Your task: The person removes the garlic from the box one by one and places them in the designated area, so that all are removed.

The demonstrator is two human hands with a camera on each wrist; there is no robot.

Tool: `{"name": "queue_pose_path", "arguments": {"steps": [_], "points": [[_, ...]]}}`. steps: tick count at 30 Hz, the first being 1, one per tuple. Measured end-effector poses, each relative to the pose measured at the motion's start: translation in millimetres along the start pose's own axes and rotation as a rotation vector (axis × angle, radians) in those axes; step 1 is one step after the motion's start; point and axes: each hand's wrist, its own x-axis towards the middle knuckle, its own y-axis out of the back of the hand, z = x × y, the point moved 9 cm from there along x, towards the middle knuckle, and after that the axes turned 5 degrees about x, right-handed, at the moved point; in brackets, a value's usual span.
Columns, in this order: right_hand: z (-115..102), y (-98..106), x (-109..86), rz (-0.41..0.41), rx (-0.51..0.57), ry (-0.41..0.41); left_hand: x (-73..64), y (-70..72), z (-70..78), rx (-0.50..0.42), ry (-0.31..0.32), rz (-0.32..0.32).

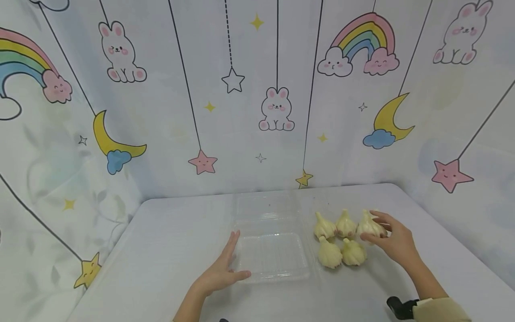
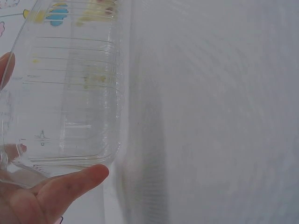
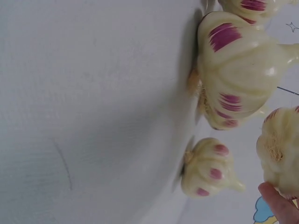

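Observation:
A clear plastic clamshell box (image 1: 277, 274) lies in the middle of the table with its lid (image 1: 265, 208) folded back. My left hand (image 1: 219, 270) is at the box's left side, fingers straight and thumb spread along the near corner; the left wrist view shows the thumb (image 2: 79, 184) against the wall. My right hand (image 1: 396, 241) pinches a garlic bulb (image 1: 368, 225) between thumb and fingers. In the right wrist view this bulb (image 3: 282, 149) is tilted, its root end showing. Several other garlic bulbs (image 1: 330, 253) stand close together between box and right hand.
The white tabletop (image 1: 169, 250) stretches out on both sides of the box. A curtain (image 1: 241, 134) printed with rabbits, stars and rainbows hangs behind and beside the table. A black object (image 1: 400, 308) shows by the right wrist.

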Motion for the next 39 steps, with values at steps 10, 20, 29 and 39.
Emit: {"name": "queue_pose_path", "arguments": {"steps": [10, 20, 29, 39], "points": [[20, -2, -1.6, -0.003, -0.032, -0.048, -0.3, 0.4, 0.1, -0.007, -0.007, -0.004], [34, -6, 0.0, -0.034, -0.049, -0.092, -0.7, 0.7, 2.3, -0.007, -0.012, -0.001], [44, -12, 4.0, -0.076, -0.072, -0.085, -0.3, 0.5, 1.2, -0.015, -0.017, -0.004], [52, -17, 4.1, -0.127, -0.1, -0.096, -1.1, 0.1, 2.7, -0.03, -0.029, -0.018]]}}
